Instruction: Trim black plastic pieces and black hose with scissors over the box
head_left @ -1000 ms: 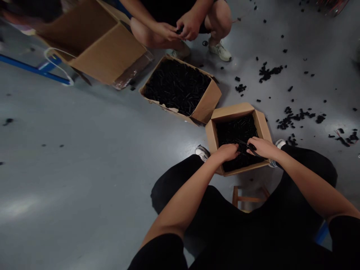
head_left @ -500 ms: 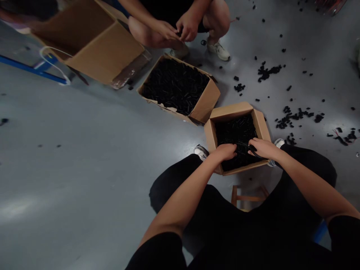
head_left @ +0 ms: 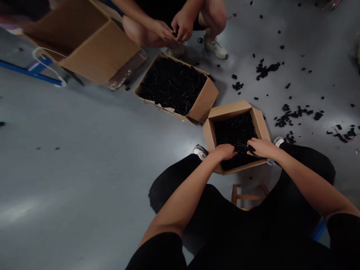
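Right hand closed on a dark tool above a box of black pieces

Taking the near box as my clock, with twelve at the top of the view, I have the dark tool (head_left: pixel 251 149) over the box's contents at about four o'clock. The right hand (head_left: pixel 261 147) is clamped on it, its working end pointing toward nine. The left hand (head_left: pixel 225 151) is at eight o'clock, over the same box, fingers bunched; in this dim light I can't tell whether they pinch a piece. Beneath both hands, small black pieces (head_left: pixel 236 126) fill much of the near box (head_left: pixel 230 109). I see a wooden stool (head_left: pixel 249 197) at six. At ten, just beside, sits a second box (head_left: pixel 204 99), heaped with black pieces, and beyond it a large open carton (head_left: pixel 90 56). At eleven, a co-worker's hands (head_left: pixel 183 25) meet around something small and dark. Loose pieces (head_left: pixel 266 71) lie scattered on the floor (head_left: pixel 98 168) from one to three.
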`<act>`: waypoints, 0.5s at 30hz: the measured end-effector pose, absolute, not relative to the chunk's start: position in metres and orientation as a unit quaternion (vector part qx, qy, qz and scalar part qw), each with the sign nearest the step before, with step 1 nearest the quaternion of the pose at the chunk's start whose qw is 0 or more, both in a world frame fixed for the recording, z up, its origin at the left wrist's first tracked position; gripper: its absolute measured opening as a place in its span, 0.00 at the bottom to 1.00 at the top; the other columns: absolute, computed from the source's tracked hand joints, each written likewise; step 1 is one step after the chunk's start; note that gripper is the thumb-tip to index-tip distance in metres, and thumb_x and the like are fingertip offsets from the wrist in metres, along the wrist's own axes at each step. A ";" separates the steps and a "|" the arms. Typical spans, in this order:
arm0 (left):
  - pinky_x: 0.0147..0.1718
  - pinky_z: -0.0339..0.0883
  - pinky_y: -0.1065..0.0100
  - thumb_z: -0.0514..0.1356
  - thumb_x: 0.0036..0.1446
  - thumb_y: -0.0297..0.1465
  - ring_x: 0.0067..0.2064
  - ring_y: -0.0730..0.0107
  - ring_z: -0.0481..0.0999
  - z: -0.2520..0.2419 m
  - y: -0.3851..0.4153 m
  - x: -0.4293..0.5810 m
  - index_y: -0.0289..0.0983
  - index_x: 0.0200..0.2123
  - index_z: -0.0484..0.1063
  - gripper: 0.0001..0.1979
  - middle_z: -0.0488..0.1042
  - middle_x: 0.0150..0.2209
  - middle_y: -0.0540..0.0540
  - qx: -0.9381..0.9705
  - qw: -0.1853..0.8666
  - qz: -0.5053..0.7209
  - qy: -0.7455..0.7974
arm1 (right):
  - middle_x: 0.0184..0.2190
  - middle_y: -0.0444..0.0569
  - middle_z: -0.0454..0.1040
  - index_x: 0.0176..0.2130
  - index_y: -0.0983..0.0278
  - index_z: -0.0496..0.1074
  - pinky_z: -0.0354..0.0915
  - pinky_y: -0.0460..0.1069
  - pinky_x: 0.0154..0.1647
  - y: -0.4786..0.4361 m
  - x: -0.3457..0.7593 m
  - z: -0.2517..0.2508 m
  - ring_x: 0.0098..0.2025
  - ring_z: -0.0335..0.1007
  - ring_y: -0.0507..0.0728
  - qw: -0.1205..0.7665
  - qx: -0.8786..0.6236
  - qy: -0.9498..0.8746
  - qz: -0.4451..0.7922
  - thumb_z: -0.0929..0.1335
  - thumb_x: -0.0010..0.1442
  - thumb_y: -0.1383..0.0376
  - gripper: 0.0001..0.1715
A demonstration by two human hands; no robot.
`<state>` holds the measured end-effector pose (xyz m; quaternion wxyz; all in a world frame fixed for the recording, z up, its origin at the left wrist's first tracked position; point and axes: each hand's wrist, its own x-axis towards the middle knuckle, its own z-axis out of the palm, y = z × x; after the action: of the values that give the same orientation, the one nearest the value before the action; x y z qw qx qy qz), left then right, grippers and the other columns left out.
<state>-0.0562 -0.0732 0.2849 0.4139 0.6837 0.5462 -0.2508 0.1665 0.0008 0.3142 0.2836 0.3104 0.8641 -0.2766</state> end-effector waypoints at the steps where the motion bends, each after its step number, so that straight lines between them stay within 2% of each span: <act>1: 0.60 0.80 0.59 0.55 0.82 0.43 0.65 0.46 0.87 0.284 -0.073 -0.056 0.34 0.62 0.85 0.25 0.86 0.63 0.29 0.684 0.413 -0.251 0.546 | 0.62 0.58 0.80 0.62 0.60 0.76 0.73 0.54 0.50 0.001 0.166 0.315 0.59 0.86 0.68 0.285 0.309 0.864 -0.277 0.70 0.79 0.50 0.22; 7: 0.61 0.81 0.59 0.62 0.78 0.41 0.66 0.46 0.86 0.284 -0.073 -0.057 0.35 0.63 0.84 0.21 0.85 0.64 0.31 0.690 0.416 -0.253 0.535 | 0.62 0.59 0.80 0.63 0.61 0.75 0.73 0.54 0.52 0.001 0.166 0.317 0.60 0.85 0.69 0.292 0.304 0.864 -0.275 0.70 0.79 0.51 0.23; 11: 0.59 0.81 0.60 0.67 0.74 0.37 0.65 0.46 0.86 0.288 -0.071 -0.057 0.36 0.67 0.81 0.23 0.85 0.64 0.32 0.688 0.418 -0.260 0.533 | 0.61 0.60 0.80 0.62 0.62 0.76 0.74 0.55 0.51 0.001 0.163 0.318 0.58 0.86 0.69 0.298 0.300 0.864 -0.272 0.70 0.79 0.50 0.23; 15: 0.58 0.81 0.58 0.62 0.78 0.41 0.63 0.44 0.87 0.292 -0.069 -0.055 0.34 0.62 0.85 0.22 0.86 0.62 0.30 0.682 0.426 -0.277 0.526 | 0.62 0.59 0.80 0.63 0.60 0.76 0.75 0.55 0.51 0.001 0.158 0.320 0.58 0.86 0.69 0.300 0.295 0.865 -0.272 0.70 0.78 0.50 0.23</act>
<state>-0.0548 -0.0687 0.2915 0.4257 0.6824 0.5259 -0.2765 0.1582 0.0009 0.3197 0.3003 0.2949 0.8653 -0.2724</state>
